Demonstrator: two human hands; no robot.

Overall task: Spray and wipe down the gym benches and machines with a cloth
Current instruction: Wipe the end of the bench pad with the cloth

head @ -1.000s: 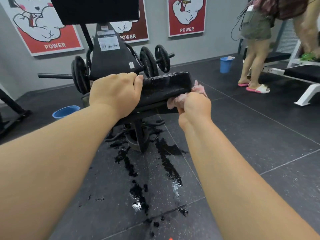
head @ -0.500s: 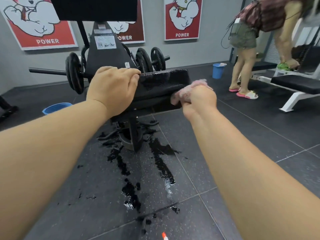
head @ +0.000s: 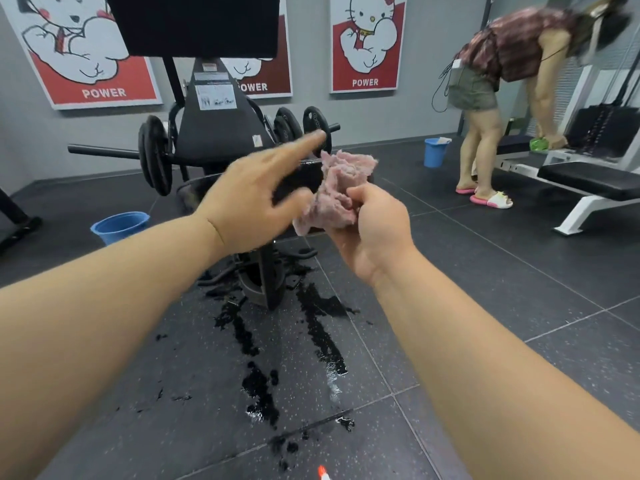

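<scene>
A crumpled pink cloth (head: 337, 192) is bunched in my right hand (head: 372, 233), which grips it in front of me, lifted off the machine. My left hand (head: 258, 199) hovers beside the cloth with fingers spread and blurred; its thumb side reaches the cloth's left edge. Behind both hands sits the black padded seat (head: 194, 188) of a plate-loaded machine (head: 218, 133), mostly hidden by my hands. A red-and-white nozzle tip (head: 322, 472) pokes in at the bottom edge.
Wet black streaks (head: 318, 334) spread over the dark floor under the machine. A blue basin (head: 119, 225) sits left, a blue bucket (head: 434, 152) at the back. Another person (head: 491, 98) bends over a white-framed bench (head: 588, 185) at right.
My left hand let go of the seat pad and opened toward the cloth. My right hand pulled the cloth off the pad's end and raised it. The view shifted closer.
</scene>
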